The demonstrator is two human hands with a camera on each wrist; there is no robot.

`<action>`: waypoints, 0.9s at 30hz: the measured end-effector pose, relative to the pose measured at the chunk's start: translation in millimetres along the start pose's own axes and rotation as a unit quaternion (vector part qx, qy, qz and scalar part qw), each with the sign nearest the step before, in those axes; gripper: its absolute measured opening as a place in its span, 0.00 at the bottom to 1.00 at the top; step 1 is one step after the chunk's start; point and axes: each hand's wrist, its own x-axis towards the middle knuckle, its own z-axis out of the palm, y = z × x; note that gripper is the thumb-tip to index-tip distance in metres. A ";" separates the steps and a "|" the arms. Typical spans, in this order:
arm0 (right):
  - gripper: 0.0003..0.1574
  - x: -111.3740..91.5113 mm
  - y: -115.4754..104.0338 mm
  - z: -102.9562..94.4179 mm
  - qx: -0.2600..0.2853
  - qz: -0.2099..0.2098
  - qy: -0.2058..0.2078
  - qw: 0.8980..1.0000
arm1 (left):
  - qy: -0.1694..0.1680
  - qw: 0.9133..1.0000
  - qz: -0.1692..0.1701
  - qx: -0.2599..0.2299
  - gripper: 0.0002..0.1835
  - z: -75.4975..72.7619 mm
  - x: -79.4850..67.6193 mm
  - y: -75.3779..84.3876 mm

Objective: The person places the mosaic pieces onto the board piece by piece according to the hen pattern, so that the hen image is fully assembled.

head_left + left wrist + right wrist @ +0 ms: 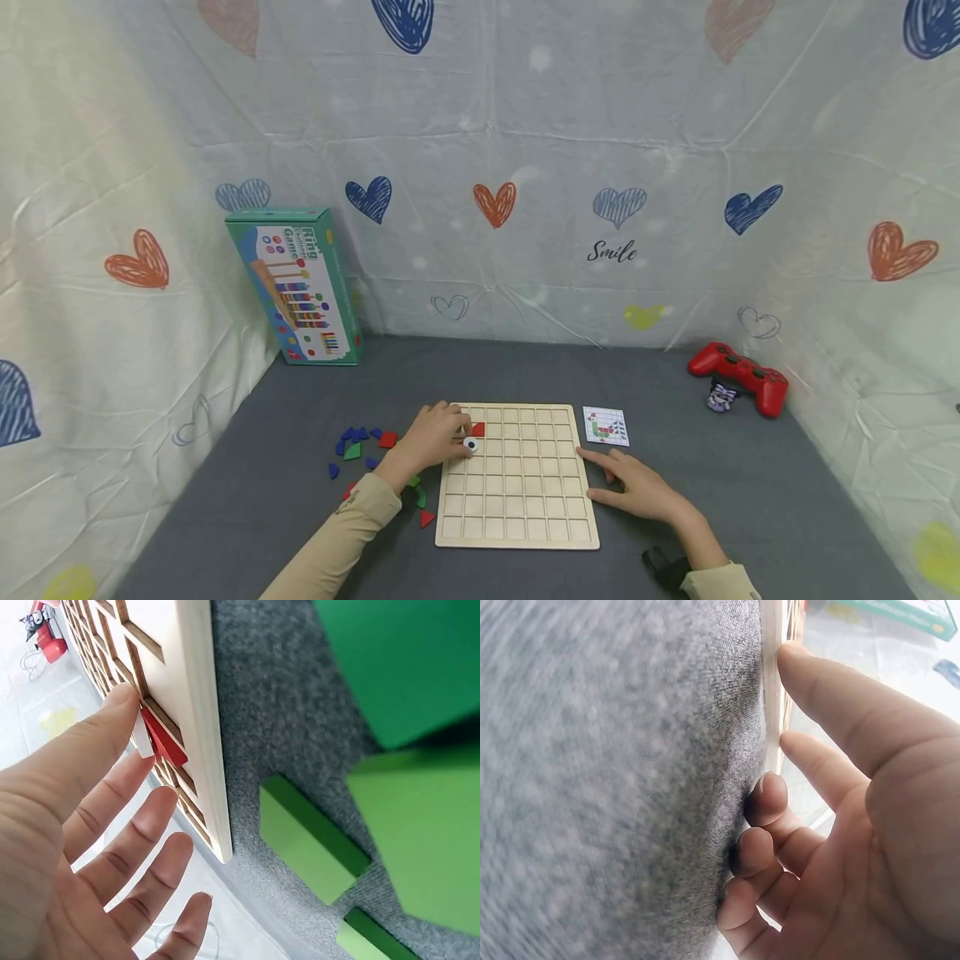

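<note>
A wooden grid board (517, 504) lies flat on the grey cloth. At its upper left, my left hand (433, 437) pinches a white tile with a black dot (471, 445) between thumb and forefinger. In the left wrist view the white tile (142, 738) is seen edge-on, beside a red piece (165, 739) in the grid; the other fingers spread loosely. That red piece (477, 429) sits in the top row. My right hand (637, 487) touches the board's right edge with thumb and forefinger extended, its other fingers bent in the right wrist view.
Loose blue pieces (360, 434), green pieces (352, 452) and red pieces (387, 439) lie left of the board. A pattern card (606, 426) lies at its upper right. Farther off are a green game box (300, 287) and a red game controller (738, 375).
</note>
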 end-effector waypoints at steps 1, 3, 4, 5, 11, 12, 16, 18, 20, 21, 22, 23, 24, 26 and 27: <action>0.38 0.1 -0.2 0.1 0.000 -0.001 0.000 1.000 | -0.002 1.000 -0.001 0.001 0.16 -0.1 0.0 0.3; 0.38 0.2 -0.2 0.3 0.001 -0.001 0.000 1.000 | -0.004 1.000 0.000 0.001 0.16 -0.2 -0.4 1.0; 0.38 0.3 -0.1 0.3 0.000 0.000 0.000 1.000 | -0.006 1.000 -0.001 0.002 0.16 -0.1 -0.5 1.3; 0.38 0.2 -0.1 0.3 0.000 0.001 -0.001 1.000 | -0.007 1.000 -0.001 0.002 0.15 0.1 -0.6 1.5; 0.38 -0.1 -1.0 -0.2 -0.003 -0.004 0.004 1.000 | -0.011 1.000 0.010 0.004 0.13 -0.1 -0.9 2.9; 0.38 -0.1 -1.1 -0.1 -0.004 -0.005 0.005 1.000 | -0.012 1.000 0.013 0.004 0.13 -0.3 -0.8 3.2; 0.38 0.1 0.0 0.6 -0.005 -0.005 0.005 1.000 | -0.014 1.000 0.025 -0.003 0.13 -0.7 0.1 4.6; 0.38 0.2 0.5 0.7 -0.004 -0.004 0.004 1.000 | -0.014 0.999 0.031 -0.007 0.13 -0.3 0.6 5.3; 0.38 0.3 0.8 0.7 -0.004 -0.002 0.003 1.000 | -0.013 0.999 0.036 -0.008 0.13 0.2 1.0 5.8; 0.38 0.3 0.8 0.6 -0.004 -0.002 0.002 1.000 | -0.012 0.999 0.039 -0.010 0.13 0.6 1.2 6.0; 0.38 0.3 0.9 0.5 -0.004 -0.001 0.001 1.000 | -0.012 0.999 0.042 -0.011 0.13 1.1 1.5 6.2; 0.38 0.4 0.9 0.2 -0.003 0.000 0.000 1.000 | -0.011 0.999 0.043 -0.012 0.13 1.4 1.7 6.5; 0.38 0.4 0.9 0.1 -0.002 0.001 -0.001 1.000 | -0.011 0.999 0.045 -0.014 0.14 1.8 1.9 6.7; 0.38 0.4 0.8 -0.1 -0.001 0.002 -0.002 1.000 | -0.010 0.999 0.048 -0.020 0.14 2.1 2.0 7.5; 0.38 0.4 0.7 -0.2 -0.001 0.001 -0.002 1.000 | -0.009 0.999 0.048 -0.022 0.14 2.1 2.2 7.9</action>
